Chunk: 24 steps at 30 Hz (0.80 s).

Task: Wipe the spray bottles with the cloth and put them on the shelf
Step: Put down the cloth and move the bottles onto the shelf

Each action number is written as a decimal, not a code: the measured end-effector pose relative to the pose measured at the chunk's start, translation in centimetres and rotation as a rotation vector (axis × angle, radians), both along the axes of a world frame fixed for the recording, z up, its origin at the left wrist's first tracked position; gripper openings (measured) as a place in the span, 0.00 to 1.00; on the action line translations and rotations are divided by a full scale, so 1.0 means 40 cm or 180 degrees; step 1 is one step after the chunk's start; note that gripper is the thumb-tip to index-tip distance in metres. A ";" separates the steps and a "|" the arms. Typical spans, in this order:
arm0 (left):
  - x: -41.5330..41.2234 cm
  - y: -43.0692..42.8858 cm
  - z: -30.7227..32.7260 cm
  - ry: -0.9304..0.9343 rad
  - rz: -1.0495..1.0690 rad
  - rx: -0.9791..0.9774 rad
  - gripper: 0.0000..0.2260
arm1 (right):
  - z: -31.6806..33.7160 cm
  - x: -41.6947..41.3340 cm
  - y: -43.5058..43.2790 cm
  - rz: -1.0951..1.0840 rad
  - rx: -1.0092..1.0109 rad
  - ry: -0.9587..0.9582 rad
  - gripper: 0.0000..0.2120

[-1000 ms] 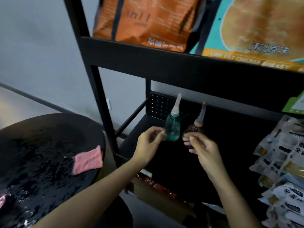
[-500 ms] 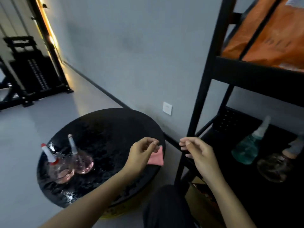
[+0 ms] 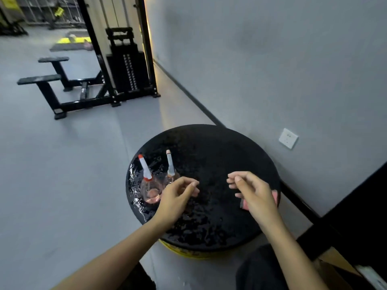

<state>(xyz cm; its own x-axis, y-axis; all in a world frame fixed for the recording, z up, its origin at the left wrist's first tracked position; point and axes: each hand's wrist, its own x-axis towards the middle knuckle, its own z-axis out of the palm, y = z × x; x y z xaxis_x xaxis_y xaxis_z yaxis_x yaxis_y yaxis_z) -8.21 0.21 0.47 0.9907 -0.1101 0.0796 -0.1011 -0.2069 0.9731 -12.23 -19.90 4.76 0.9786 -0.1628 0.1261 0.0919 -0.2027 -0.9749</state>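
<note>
Reach for the next bottle falls to the left hand (image 3: 178, 198)

Round black surface (image 3: 219, 147) (glossy, wet-looking) fills the middle of the view. The black shelf frame (image 3: 356, 206) cuts across the lower right corner, on the person's right. Both hands hover over the surface, apart from each other. The left hand and the right hand (image 3: 254, 191) each have loosely curled fingers, thumb close to forefinger, and hold nothing.

Two spray bottles stand upright on the left part of the surface, just beside each other, their long nozzles pointing up. The red-tipped bottle (image 3: 151, 190) stands just left of the left hand. The pale-tipped bottle (image 3: 170, 164) stands just beyond that hand's fingers, which hide part of its body. The red-tipped bottle's round clear body looks pinkish inside; how full it is cannot be told.

The pink cloth (image 3: 276, 196) lies at the right edge of the surface, mostly hidden beneath the right hand; whether they touch is unclear.

The left hand is likely best placed to take a bottle and the right to take the cloth. Either bottle must then cross the surface to reach the shelf.
</note>
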 end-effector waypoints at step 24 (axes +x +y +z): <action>0.236 0.072 -0.188 0.0453 0.0719 0.0461 0.32 | -0.210 0.154 0.131 0.0284 0.0028 0.0584 0.10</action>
